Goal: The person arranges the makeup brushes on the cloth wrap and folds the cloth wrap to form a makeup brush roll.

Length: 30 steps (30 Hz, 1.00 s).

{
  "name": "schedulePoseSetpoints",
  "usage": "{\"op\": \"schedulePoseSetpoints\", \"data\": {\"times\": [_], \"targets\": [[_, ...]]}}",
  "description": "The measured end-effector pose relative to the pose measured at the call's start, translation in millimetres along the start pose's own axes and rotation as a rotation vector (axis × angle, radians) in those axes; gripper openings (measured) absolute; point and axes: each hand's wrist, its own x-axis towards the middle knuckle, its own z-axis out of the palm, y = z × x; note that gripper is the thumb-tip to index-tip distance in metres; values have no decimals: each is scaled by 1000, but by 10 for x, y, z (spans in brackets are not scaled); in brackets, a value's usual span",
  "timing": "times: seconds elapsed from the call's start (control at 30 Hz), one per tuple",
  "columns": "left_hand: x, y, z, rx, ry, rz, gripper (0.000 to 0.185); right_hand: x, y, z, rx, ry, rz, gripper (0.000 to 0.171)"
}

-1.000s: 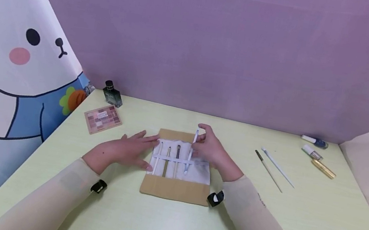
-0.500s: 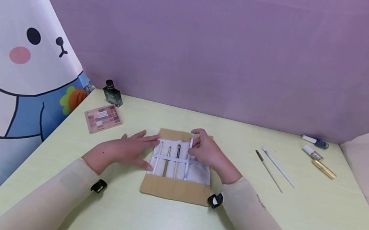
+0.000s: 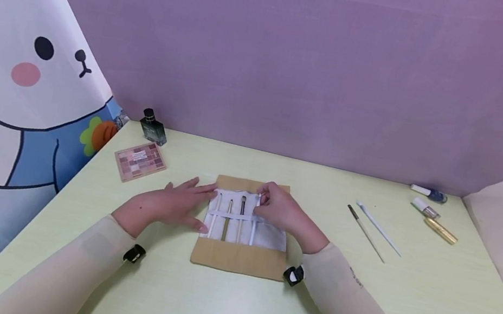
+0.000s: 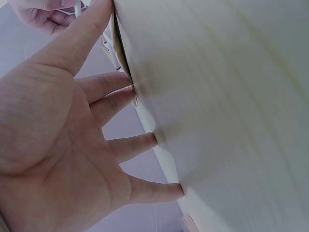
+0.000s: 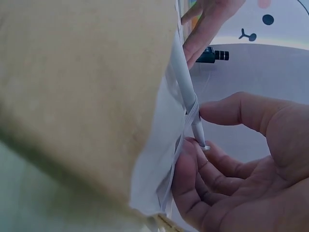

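- Brush roll (image 3: 238, 258), tan with a pale lining, lies spread on the table (image 3: 227, 312) in front of the person, its plain flap nearest.
- White brush (image 3: 252, 234), rightmost of four in the roll, points lengthwise away from the person.
- To its left, under the elastic band (image 3: 234, 216), sit a dark-tipped brush (image 3: 243, 205), an olive brush (image 3: 226, 227) and a pale brush (image 3: 213, 222).
- Left hand (image 3: 175, 204): fingers straight and spread apart, thumb and nearer fingertips at the roll's left edge, the others on the table.
- Right hand (image 3: 285, 210): thumb and curled fingers clamped on the white brush near its far end, touching the lining.
- Off to the right, well apart from the roll, lie a thin dark-ended brush (image 3: 366, 233) and a pale blue brush (image 3: 378, 228).
- Farther: gold tube (image 3: 440, 231) right, pink palette (image 3: 140, 162) left, then white-capped bottle (image 3: 425, 207).
- Farthest on the table: blue bottle (image 3: 428, 194) right, dark black-capped bottle (image 3: 153, 129) left.
- Behind: purple backdrop (image 3: 295, 65).
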Motion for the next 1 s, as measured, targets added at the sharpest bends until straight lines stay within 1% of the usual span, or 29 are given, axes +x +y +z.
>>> {"op": "schedulePoseSetpoints", "data": {"times": [0.27, 0.4, 0.5, 0.57, 0.7, 0.8, 1.0], "targets": [[-1, -3, -2, -5, -5, -7, 98, -13, 13, -5, -74, -38, 10, 35], [1, -4, -3, -5, -6, -6, 98, -30, 1, -9, -102, -40, 26, 29], [0, -4, -4, -11, -6, -7, 98, -48, -6, -17, -119, -39, 27, 29], [0, -3, -4, -16, -7, -7, 98, -62, -2, -27, -128, -40, 23, 32], [2, -1, -2, -19, -5, -5, 98, -95, 36, -82, -115, -49, 24, 40], [1, -2, -2, -20, -3, -3, 98, -126, 83, -148, -76, -39, 25, 42], [3, -13, 8, -16, -1, 1, 99, -232, 181, -328, -11, 35, 10, 43]]}}
